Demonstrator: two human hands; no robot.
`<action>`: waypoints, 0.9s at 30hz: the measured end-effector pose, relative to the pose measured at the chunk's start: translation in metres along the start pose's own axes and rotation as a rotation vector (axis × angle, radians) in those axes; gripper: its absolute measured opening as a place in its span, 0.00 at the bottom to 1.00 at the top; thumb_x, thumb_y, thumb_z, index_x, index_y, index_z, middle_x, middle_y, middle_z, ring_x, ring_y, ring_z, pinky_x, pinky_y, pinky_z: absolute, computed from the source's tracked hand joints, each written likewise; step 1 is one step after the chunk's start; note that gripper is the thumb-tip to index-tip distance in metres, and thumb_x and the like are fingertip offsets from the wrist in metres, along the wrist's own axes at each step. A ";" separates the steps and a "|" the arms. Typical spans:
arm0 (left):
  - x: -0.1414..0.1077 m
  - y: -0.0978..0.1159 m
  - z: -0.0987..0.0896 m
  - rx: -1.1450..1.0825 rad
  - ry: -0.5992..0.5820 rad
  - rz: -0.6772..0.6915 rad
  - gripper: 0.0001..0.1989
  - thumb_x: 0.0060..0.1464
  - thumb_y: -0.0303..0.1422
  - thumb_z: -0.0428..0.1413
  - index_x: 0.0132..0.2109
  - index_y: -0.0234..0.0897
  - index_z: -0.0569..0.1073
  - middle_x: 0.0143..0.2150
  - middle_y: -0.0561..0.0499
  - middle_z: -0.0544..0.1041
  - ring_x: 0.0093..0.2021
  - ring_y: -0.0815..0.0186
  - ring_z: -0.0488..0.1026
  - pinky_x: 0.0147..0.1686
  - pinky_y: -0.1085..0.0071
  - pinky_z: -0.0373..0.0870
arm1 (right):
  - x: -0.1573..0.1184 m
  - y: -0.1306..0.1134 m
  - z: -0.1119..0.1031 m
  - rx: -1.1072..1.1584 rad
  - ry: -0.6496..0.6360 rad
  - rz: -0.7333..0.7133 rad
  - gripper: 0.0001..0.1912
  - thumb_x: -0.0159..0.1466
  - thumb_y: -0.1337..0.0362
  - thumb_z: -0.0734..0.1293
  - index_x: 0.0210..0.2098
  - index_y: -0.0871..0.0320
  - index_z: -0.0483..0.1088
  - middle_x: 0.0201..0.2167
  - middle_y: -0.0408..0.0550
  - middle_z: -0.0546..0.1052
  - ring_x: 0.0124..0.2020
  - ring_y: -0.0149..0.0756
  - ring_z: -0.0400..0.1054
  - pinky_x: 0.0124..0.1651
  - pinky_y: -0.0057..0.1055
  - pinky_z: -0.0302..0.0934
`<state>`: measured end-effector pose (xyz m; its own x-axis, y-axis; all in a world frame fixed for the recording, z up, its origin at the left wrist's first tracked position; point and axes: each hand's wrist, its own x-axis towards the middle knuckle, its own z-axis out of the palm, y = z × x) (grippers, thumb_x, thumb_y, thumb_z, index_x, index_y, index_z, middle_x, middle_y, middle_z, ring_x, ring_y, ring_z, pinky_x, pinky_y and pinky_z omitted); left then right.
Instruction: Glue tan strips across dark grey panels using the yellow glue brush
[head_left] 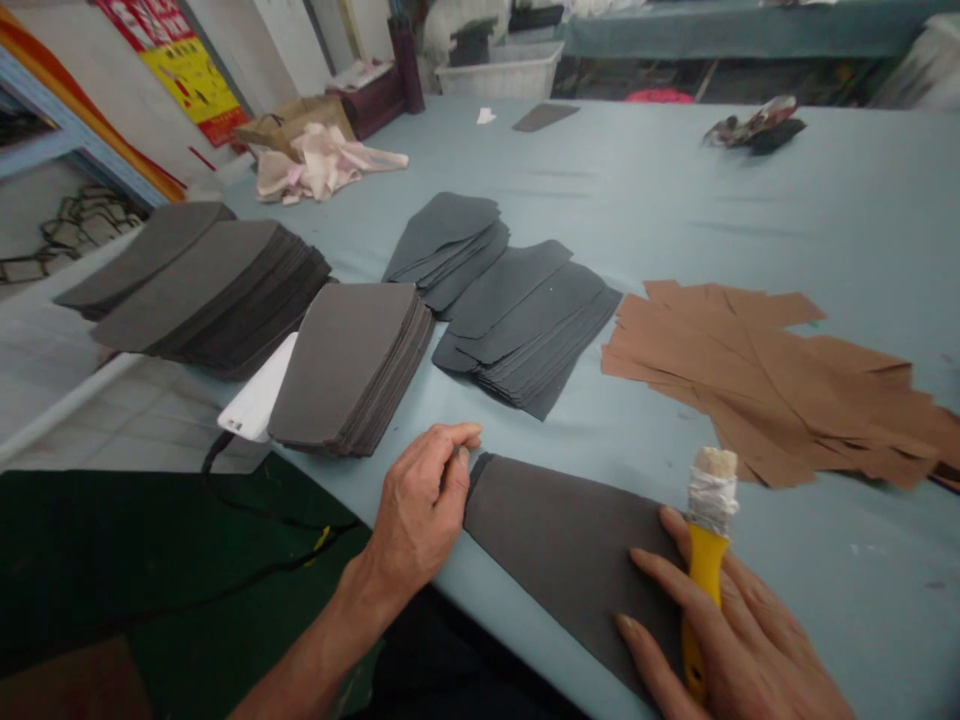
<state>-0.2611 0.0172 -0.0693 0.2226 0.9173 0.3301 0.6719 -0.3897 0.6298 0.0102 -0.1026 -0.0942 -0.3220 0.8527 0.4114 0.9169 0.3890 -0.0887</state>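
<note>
A dark grey tapered piece [562, 540] lies flat at the table's front edge, with a darker strip along its narrow left end. Beside that end is my left hand [426, 500], its fingers curled and pressed together; what they hold, if anything, is hidden. My right hand [720, 620] rests its fingertips on the wide right part of the piece. Between its fingers it holds a brush [705, 560] with a yellow handle, bristles pointing up and white wrapping around the neck.
Grey stacks [349, 360] stand at the left, partly over a white flat object [259, 395]. Thin dark pieces [525, 310] are fanned out mid-table. Brown strips [772, 370] lie at the right. Pink cloth [319, 165] and a white bin [502, 72] are farther back.
</note>
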 end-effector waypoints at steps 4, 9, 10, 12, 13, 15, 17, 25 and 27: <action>0.000 0.002 -0.001 -0.009 -0.035 0.060 0.15 0.68 0.23 0.47 0.53 0.39 0.75 0.46 0.47 0.83 0.47 0.62 0.81 0.50 0.64 0.78 | 0.000 0.003 0.004 -0.026 0.012 -0.018 0.22 0.75 0.53 0.58 0.56 0.65 0.70 0.65 0.69 0.69 0.58 0.61 0.69 0.57 0.51 0.62; 0.005 0.001 -0.003 -0.003 -0.098 0.125 0.17 0.66 0.21 0.47 0.52 0.38 0.76 0.47 0.47 0.84 0.48 0.60 0.81 0.50 0.61 0.77 | -0.001 0.008 0.005 -0.059 0.005 -0.056 0.24 0.76 0.52 0.57 0.55 0.65 0.71 0.66 0.69 0.69 0.57 0.59 0.70 0.56 0.50 0.63; 0.006 0.000 -0.003 -0.008 -0.102 0.128 0.17 0.66 0.20 0.47 0.51 0.38 0.76 0.46 0.47 0.84 0.47 0.60 0.81 0.49 0.62 0.78 | -0.002 0.009 0.004 -0.069 -0.007 -0.070 0.24 0.75 0.51 0.58 0.56 0.65 0.71 0.66 0.69 0.68 0.57 0.59 0.71 0.56 0.49 0.63; 0.008 -0.001 -0.004 -0.020 -0.095 0.129 0.16 0.66 0.20 0.47 0.51 0.38 0.76 0.45 0.47 0.83 0.46 0.62 0.81 0.48 0.64 0.78 | -0.003 0.011 0.003 -0.083 -0.030 -0.085 0.25 0.75 0.51 0.59 0.57 0.65 0.70 0.68 0.69 0.67 0.58 0.59 0.71 0.56 0.49 0.64; 0.008 0.000 -0.005 -0.022 -0.077 0.125 0.16 0.67 0.20 0.46 0.51 0.38 0.76 0.45 0.47 0.83 0.47 0.62 0.81 0.49 0.64 0.78 | -0.004 0.012 0.002 -0.086 -0.039 -0.085 0.25 0.74 0.50 0.60 0.58 0.65 0.70 0.69 0.68 0.66 0.58 0.59 0.71 0.56 0.49 0.65; 0.004 0.005 -0.006 -0.013 -0.029 0.118 0.15 0.68 0.21 0.47 0.53 0.38 0.75 0.47 0.45 0.83 0.49 0.61 0.80 0.51 0.63 0.77 | -0.004 0.011 0.001 -0.084 -0.048 -0.077 0.25 0.74 0.51 0.60 0.59 0.64 0.69 0.69 0.68 0.67 0.59 0.60 0.71 0.56 0.50 0.66; -0.004 0.017 -0.007 0.007 -0.004 0.148 0.13 0.69 0.23 0.50 0.53 0.38 0.76 0.47 0.45 0.83 0.49 0.59 0.80 0.52 0.60 0.77 | -0.004 0.008 0.001 -0.075 -0.033 -0.047 0.25 0.75 0.51 0.59 0.59 0.64 0.69 0.67 0.68 0.69 0.59 0.60 0.72 0.55 0.51 0.68; -0.049 0.060 0.017 0.020 -0.199 0.354 0.15 0.72 0.36 0.51 0.58 0.32 0.74 0.59 0.43 0.81 0.66 0.56 0.73 0.68 0.57 0.70 | -0.016 0.007 0.002 0.100 0.001 0.226 0.30 0.71 0.47 0.66 0.64 0.58 0.64 0.67 0.64 0.72 0.58 0.59 0.75 0.52 0.49 0.72; -0.055 0.059 0.023 0.043 -0.264 0.384 0.20 0.72 0.40 0.51 0.61 0.30 0.73 0.63 0.41 0.79 0.70 0.54 0.69 0.70 0.55 0.67 | -0.015 0.014 -0.006 0.161 0.003 0.267 0.36 0.66 0.45 0.70 0.66 0.57 0.64 0.66 0.63 0.73 0.56 0.59 0.77 0.51 0.49 0.73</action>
<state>-0.2179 -0.0540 -0.0663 0.6295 0.6988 0.3398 0.5330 -0.7065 0.4656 0.0297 -0.1123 -0.0960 -0.0739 0.9311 0.3572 0.9197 0.2021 -0.3366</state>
